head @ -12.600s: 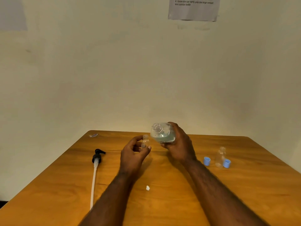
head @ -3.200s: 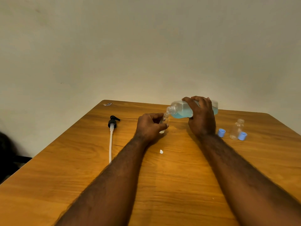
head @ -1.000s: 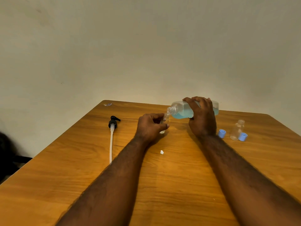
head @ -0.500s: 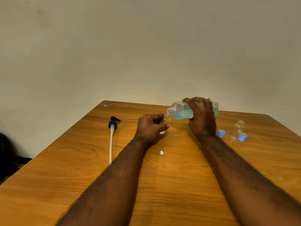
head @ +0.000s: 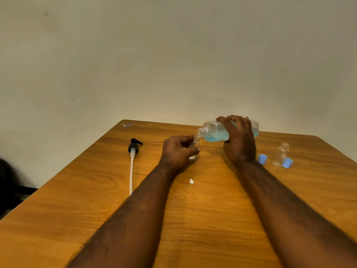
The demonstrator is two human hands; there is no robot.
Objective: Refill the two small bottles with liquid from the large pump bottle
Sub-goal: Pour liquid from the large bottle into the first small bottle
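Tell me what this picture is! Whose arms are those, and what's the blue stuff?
There is no machine here, just a person. The camera sits on their head and looks down, so you see their own two arms. The right hand grips a large bottle of blue liquid, tipped on its side. The left hand holds a small bottle right under its mouth, to catch the liquid. On the wooden table lie the black pump with its long white tube, a second small bottle standing open, a blue cap and another blue cap beside it, and a tiny white scrap.
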